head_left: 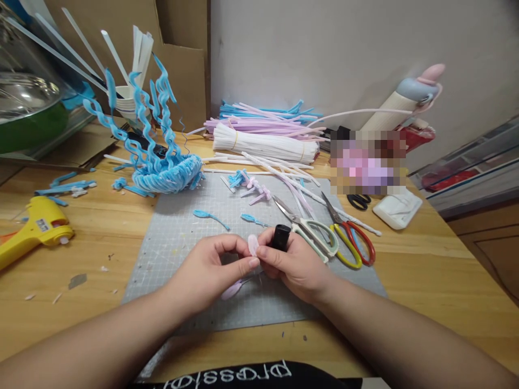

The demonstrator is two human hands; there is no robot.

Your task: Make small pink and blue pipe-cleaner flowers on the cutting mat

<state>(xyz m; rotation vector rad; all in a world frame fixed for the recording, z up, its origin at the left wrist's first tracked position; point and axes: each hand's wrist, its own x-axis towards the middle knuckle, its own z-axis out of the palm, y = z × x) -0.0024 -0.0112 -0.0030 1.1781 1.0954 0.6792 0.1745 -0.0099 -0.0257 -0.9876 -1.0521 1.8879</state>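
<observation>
Above the grey cutting mat [170, 254], my left hand [214, 265] pinches a small pale pink pipe-cleaner loop [253, 245] between thumb and forefinger. My right hand [298, 265] meets it at the other side, its thumb against the loop. In that same hand is a black object with a blunt end [281, 236]; the rest of it is hidden by the fingers. Another pink pipe-cleaner piece [232, 290] shows below my left hand. Two blue pipe-cleaner pieces with looped ends, one to the left [208, 217] and one nearer the hands [252, 219], lie just beyond.
Pale-handled scissors [314, 229] and red-yellow scissors [357, 246] lie right of my hands. A blue pipe-cleaner crown shape [170, 174] stands back left, a yellow glue gun [38, 229] at left. Bundles of white pipe cleaners [263, 145] and a white case [397, 208] sit farther back.
</observation>
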